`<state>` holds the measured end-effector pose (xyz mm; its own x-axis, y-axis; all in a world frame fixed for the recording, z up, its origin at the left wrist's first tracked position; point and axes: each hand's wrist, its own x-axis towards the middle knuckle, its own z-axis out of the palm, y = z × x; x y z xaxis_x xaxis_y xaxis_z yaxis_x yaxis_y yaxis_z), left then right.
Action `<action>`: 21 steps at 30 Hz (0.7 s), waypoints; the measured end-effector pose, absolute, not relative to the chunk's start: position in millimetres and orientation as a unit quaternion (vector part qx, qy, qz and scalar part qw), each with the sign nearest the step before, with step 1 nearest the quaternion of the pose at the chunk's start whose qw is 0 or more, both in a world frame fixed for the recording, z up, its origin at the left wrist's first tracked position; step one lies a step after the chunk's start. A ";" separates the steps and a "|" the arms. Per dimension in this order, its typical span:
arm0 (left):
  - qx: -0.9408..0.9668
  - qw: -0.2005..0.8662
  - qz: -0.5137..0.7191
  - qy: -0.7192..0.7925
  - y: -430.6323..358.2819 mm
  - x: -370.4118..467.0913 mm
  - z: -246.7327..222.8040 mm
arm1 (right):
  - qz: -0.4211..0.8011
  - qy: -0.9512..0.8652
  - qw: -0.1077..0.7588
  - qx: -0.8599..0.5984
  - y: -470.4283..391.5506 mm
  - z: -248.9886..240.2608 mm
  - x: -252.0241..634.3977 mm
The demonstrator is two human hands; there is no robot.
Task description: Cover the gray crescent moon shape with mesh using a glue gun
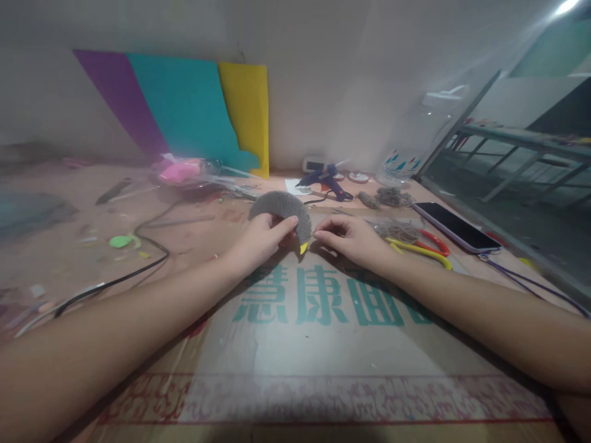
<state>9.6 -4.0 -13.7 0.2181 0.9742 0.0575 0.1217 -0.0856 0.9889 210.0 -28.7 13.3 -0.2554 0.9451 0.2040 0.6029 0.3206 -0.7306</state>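
A curved grey fuzzy piece (281, 204) with a yellow tip (303, 248) is held above the middle of the table. My left hand (268, 237) grips its inner side, the thumb lying across the grey surface and the other fingers partly hidden beneath. Just right of the yellow tip is my right hand (344, 237), its thumb and index finger pressed together in a pinch. Whatever is between those fingertips, if anything, is too small to make out. A small gap shows between the right fingertips and the grey piece.
Behind the hands lies a blue glue gun (327, 179). Red and yellow handled pliers (422, 247), grey fibre bundles (392, 197) and a phone (455, 226) are at right. A black cable (154, 261) and a pink item (180, 172) are left. Coloured sheets (189, 111) stand behind.
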 end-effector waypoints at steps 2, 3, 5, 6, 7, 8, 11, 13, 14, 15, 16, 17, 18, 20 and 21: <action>0.603 0.499 0.423 0.456 -3.9 9.3 -13.0 | 0.264 -0.749 0.322 -0.515 -28.8 13.1 209.9; 0.605 0.500 0.423 0.453 -3.7 9.0 -12.8 | 0.264 -0.750 0.322 -0.513 -28.8 13.0 210.0; 0.603 0.507 0.425 0.446 -3.3 8.5 -12.5 | 0.272 -0.751 0.320 -0.510 -28.7 12.6 210.4; 0.600 0.512 0.426 0.442 -3.2 8.3 -12.3 | 0.277 -0.751 0.319 -0.507 -28.7 12.5 210.6; 0.597 0.517 0.427 0.440 -3.2 8.2 -12.0 | 0.280 -0.752 0.317 -0.505 -28.8 12.4 210.8; 0.595 0.521 0.426 0.439 -3.4 8.2 -11.5 | 0.282 -0.753 0.316 -0.503 -29.0 12.4 210.7; 0.592 0.527 0.423 0.438 -4.1 8.6 -9.9 | 0.290 -0.751 0.315 -0.503 -30.4 13.3 209.9; 0.593 0.527 0.422 0.440 -4.4 8.7 -9.3 | 0.299 -0.747 0.312 -0.506 -31.5 14.3 209.4; 0.594 0.525 0.421 0.441 -4.4 8.7 -9.4 | 0.298 -0.748 0.310 -0.505 -31.7 14.6 209.4; 0.596 0.522 0.420 0.442 -4.3 8.6 -9.7 | 0.291 -0.754 0.308 -0.501 -31.6 14.8 209.6; 0.600 0.519 0.419 0.443 -4.1 8.4 -10.1 | 0.280 -0.762 0.310 -0.495 -31.1 14.7 210.2; 0.604 0.513 0.418 0.445 -4.1 8.3 -10.5 | 0.269 -0.769 0.316 -0.487 -30.3 14.3 211.0; 0.608 0.506 0.418 0.446 -4.2 8.2 -10.7 | 0.257 -0.774 0.324 -0.480 -29.3 13.6 212.0; 0.621 0.489 0.416 0.450 -5.3 8.3 -9.9 | 0.236 -0.774 0.347 -0.474 -27.1 11.7 213.7; 0.629 0.478 0.415 0.451 -6.3 8.5 -8.9 | 0.234 -0.771 0.355 -0.474 -26.4 10.7 214.2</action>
<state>8.5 -6.3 -8.9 0.2493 0.9641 0.0913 0.1705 -0.1365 0.9759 214.2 -26.4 10.7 -0.2974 0.8975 0.3257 0.5653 0.4404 -0.6975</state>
